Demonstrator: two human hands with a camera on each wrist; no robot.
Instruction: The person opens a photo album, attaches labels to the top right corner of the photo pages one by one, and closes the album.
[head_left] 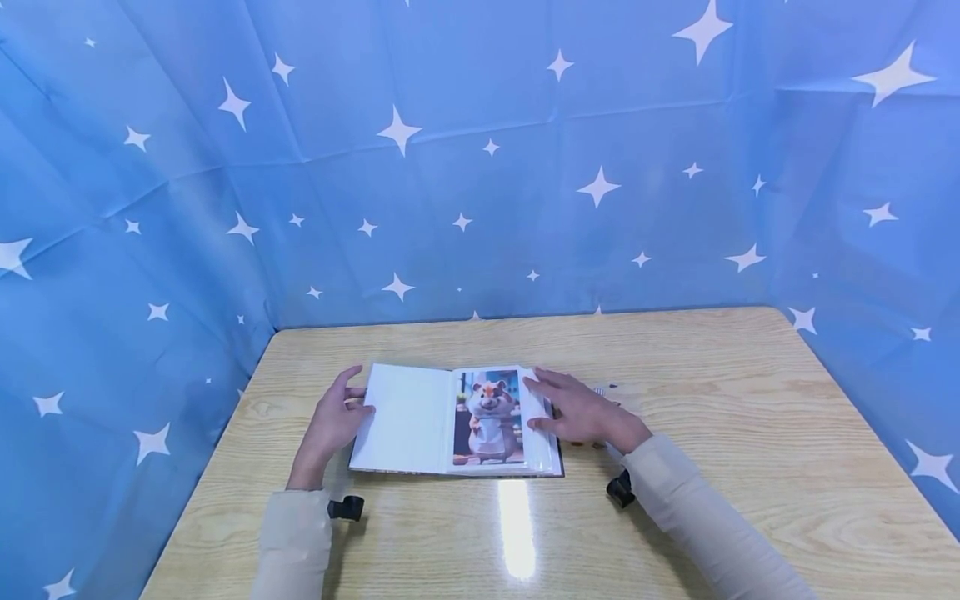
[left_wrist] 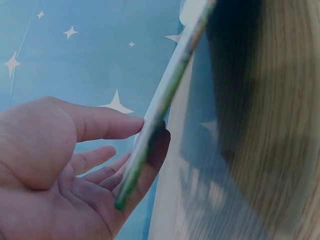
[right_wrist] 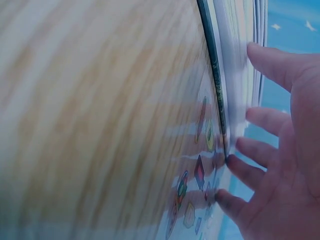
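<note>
A photo album (head_left: 408, 417) lies open on the table, its left side a blank white inside cover. On its right side, a clear pocket shows a picture of a cartoon hamster in a white apron (head_left: 489, 421). My left hand (head_left: 339, 418) grips the cover's left edge; in the left wrist view the thumb (left_wrist: 112, 124) is on the white inner face and fingers are behind the cover (left_wrist: 170, 95), which is tilted up. My right hand (head_left: 581, 408) rests along the right edge of the pages (right_wrist: 237, 65), fingers spread and fairly straight, fingertips touching the page edges.
A clear sheet of small colourful stickers (right_wrist: 200, 172) lies on the table beside the album, partly under my right hand. The wood-grain table (head_left: 712, 367) reaches back to a blue star-patterned curtain (head_left: 480, 250). Glare (head_left: 516, 529) shines on the tabletop in front.
</note>
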